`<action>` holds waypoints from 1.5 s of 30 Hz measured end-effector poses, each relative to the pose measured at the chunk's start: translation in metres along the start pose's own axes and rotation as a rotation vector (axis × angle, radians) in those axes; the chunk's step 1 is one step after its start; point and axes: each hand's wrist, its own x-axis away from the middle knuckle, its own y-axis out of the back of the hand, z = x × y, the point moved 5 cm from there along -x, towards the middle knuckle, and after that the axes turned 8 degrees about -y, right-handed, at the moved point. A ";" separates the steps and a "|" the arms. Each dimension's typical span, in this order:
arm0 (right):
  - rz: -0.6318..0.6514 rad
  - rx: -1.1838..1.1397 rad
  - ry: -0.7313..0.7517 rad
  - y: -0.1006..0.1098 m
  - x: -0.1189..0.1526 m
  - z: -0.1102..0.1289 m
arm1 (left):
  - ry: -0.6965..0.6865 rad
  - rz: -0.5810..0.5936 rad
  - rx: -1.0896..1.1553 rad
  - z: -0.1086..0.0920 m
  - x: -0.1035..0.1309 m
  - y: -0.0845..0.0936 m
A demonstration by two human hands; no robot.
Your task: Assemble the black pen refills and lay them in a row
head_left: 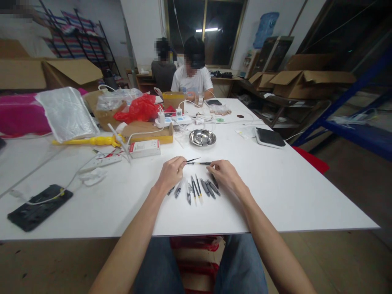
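Note:
My left hand (pixel 172 172) is closed in a pinch on a thin dark pen refill (pixel 193 159), which points to the right. My right hand (pixel 226 174) pinches the right end of a slim black pen piece (pixel 202 163) lying level between both hands. Its left end reaches my left fingertips; whether they grip it too, I cannot tell. On the table just below lie pen refills with yellow ends (pixel 196 189), several dark grey pen barrels (pixel 210 188) and dark pointed pen parts (pixel 189 198). Some pieces are partly hidden by my hands.
A shiny metal dish (pixel 202 138) stands beyond my hands on the white table (pixel 275 196). To the left are a white box (pixel 145 148), a power strip with cables (pixel 177 120) and a black phone-like object (pixel 39 207). A black-topped scale (pixel 269 137) sits right. Two people sit opposite.

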 end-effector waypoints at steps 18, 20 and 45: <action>0.043 -0.934 -0.030 -0.015 -0.010 0.004 | 0.248 0.036 -0.224 0.013 -0.001 0.018; 0.148 -0.891 0.006 -0.022 -0.008 0.010 | 0.298 0.128 -0.314 0.022 0.002 0.017; -0.187 0.224 0.063 -0.015 -0.010 -0.013 | 0.242 0.411 -0.288 0.022 0.006 -0.007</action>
